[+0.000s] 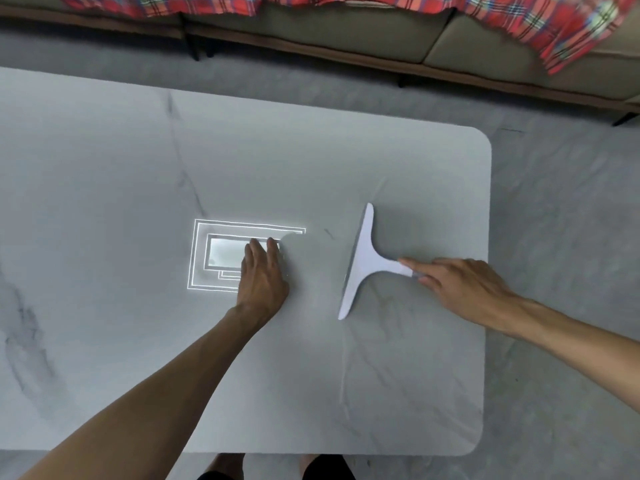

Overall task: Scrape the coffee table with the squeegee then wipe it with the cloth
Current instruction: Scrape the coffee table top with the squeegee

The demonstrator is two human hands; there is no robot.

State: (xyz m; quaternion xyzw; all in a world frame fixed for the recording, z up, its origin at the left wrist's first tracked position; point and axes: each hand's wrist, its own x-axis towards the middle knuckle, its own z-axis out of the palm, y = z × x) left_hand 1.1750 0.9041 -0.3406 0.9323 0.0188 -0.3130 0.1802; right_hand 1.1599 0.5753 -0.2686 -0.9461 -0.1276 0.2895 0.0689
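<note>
Coffee table (pixel 381 161) faintly streaked, scraping seemingly under way | squeegee (pixel 360 261) lies flat right of centre, right hand (pixel 457 285) lightly pinching its handle end | left hand (pixel 263 271) flat, fingers straight, on what may be the grey cloth (pixel 304 261); wiping apparently not begun

The light is soft, flat and rather cool. The glossy table (pixel 415 161) mirrors a light as nested bright rectangles near its middle, a glare (pixel 221 252) partly covered by my left hand (pixel 265 271). The squeegee (pixel 363 261) is blown out white and throws a faint shadow toward the right edge. Wide-angle bending bows the table's far edge. The plaid blanket (pixel 571 32) at the top is smeared.
</note>
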